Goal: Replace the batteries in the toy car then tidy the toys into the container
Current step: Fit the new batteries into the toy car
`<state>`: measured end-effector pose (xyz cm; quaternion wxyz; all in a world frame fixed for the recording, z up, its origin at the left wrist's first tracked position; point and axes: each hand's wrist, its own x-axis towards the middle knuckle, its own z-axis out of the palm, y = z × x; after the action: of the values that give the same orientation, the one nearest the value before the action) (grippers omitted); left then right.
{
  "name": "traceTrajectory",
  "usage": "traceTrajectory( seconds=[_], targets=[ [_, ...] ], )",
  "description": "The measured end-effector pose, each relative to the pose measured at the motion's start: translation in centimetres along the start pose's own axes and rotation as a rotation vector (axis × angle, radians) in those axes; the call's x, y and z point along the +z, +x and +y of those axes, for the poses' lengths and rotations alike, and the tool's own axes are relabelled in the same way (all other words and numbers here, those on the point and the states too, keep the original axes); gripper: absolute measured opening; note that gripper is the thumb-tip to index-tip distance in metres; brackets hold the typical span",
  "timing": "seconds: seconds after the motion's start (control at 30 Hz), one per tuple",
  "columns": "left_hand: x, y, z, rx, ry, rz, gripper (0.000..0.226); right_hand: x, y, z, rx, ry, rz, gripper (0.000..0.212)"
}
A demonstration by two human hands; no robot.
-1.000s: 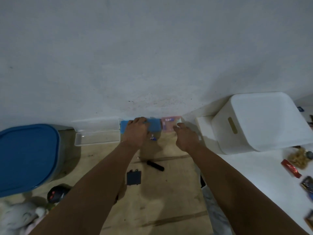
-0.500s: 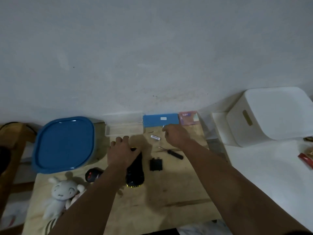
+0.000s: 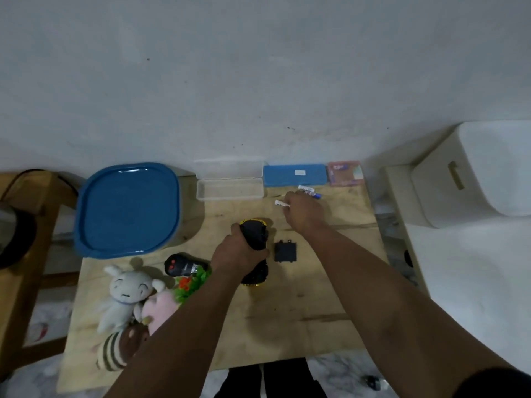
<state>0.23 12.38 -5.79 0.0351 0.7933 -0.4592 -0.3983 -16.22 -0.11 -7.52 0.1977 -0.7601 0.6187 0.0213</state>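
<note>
Two hands work over a pale wooden bench [image 3: 287, 326] set against a grey wall. The left hand [image 3: 238, 254] curls its fingers round the black toy car [image 3: 255, 239], which has yellow trim and lies lengthwise near the middle of the bench. The right hand [image 3: 304, 214] pinches a small white battery [image 3: 281, 203] between its fingertips, up and to the right of the car. Another battery [image 3: 309, 190] lies on the bench just beyond that hand, close to a blue flat case [image 3: 294, 175] at the wall. A black battery cover [image 3: 285, 250] lies flat just right of the car, apart from it. A clear open box [image 3: 230, 189] sits left of the blue case, and a pink packet [image 3: 344, 173] sits right of it. The blue-lidded container [image 3: 126, 208] stands at the bench's back left corner, closed. Near the left front edge lie a black remote [image 3: 184, 265], a white plush rabbit [image 3: 123, 297], a pink plush [image 3: 159, 308], a striped plush [image 3: 115, 351] and a green and orange toy [image 3: 192, 281], bunched together. A white bin [image 3: 474, 170] stands off to the right.
</note>
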Motion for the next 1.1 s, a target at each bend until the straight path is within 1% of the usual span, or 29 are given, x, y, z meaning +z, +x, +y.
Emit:
traceTrajectory(
  seconds=[0.13,0.2,0.27,0.3,0.37,0.43,0.47,0.53,0.57,0.63,0.67,0.7,0.77,0.83,0.93,1.03,1.1],
  targets=[
    [-0.6,-0.3,0.8,0.01,-0.038,0.001,0.095,-0.8,-1.7,0.0,0.109,0.314,0.039,0.016],
    [-0.9,-0.5,1.2,0.025,-0.071,0.008,0.09,-1.3,-2.6,-0.2,0.163,0.545,0.063,0.014],
    [-1.5,-0.8,1.4,0.064,-0.141,0.035,0.082,-2.3,-3.6,-1.1,0.264,0.837,0.076,0.007],
    [-1.9,-0.9,1.4,0.086,-0.202,0.049,0.08,-2.8,-4.1,-1.6,0.312,0.976,0.088,0.006],
    [-2.9,-1.1,1.4,0.121,-0.395,0.035,0.077,-4.3,-5.5,-2.6,0.374,1.191,0.097,0.004],
    [-4.2,-1.7,1.3,0.103,-0.591,-0.004,0.071,-5.8,-7.3,-3.6,0.378,1.371,0.075,0.012],
    [-4.7,-2.0,1.1,0.089,-0.681,-0.023,0.071,-6.4,-8.2,-4.1,0.368,1.435,0.06,0.014],
    [-5.5,-2.4,0.6,0.035,-0.823,-0.083,0.081,-7.5,-9.8,-5.3,0.333,1.527,0.037,0.019],
    [-5.8,-2.8,0.4,0.007,-0.91,-0.12,0.08,-7.9,-10.5,-5.9,0.313,1.556,0.03,0.022],
    [-7.2,-4.7,0.5,-0.027,-1.126,-0.201,0.059,-8.7,-11.6,-7.4,0.277,1.544,0.023,0.023],
    [-7.7,-5.4,0.5,-0.032,-1.219,-0.248,0.054,-9.0,-12.1,-8.2,0.253,1.513,0.023,0.022],
    [-8.1,-6.1,0.5,-0.023,-1.29,-0.307,0.054,-9.3,-12.4,-8.9,0.232,1.466,0.03,0.021],
    [-8.8,-7.1,0.7,0.033,-1.387,-0.371,0.059,-9.6,-12.9,-10.1,0.188,1.366,0.056,0.022],
    [-9.2,-7.7,0.9,0.07,-1.444,-0.397,0.066,-9.9,-13.1,-11.0,0.152,1.272,0.127,0.022],
    [-9.9,-8.7,1.3,0.075,-1.494,-0.4,0.072,-9.8,-13.1,-11.5,0.098,1.058,0.285,0.019],
    [-10.2,-9.2,1.4,0.051,-1.52,-0.384,0.067,-9.9,-14.0,-12.0,0.094,0.889,0.399,0.017],
    [-10.3,-9.8,1.5,0.053,-1.503,-0.363,0.061,-9.9,-14.6,-12.4,0.111,0.855,0.445,0.016]
  ],
)
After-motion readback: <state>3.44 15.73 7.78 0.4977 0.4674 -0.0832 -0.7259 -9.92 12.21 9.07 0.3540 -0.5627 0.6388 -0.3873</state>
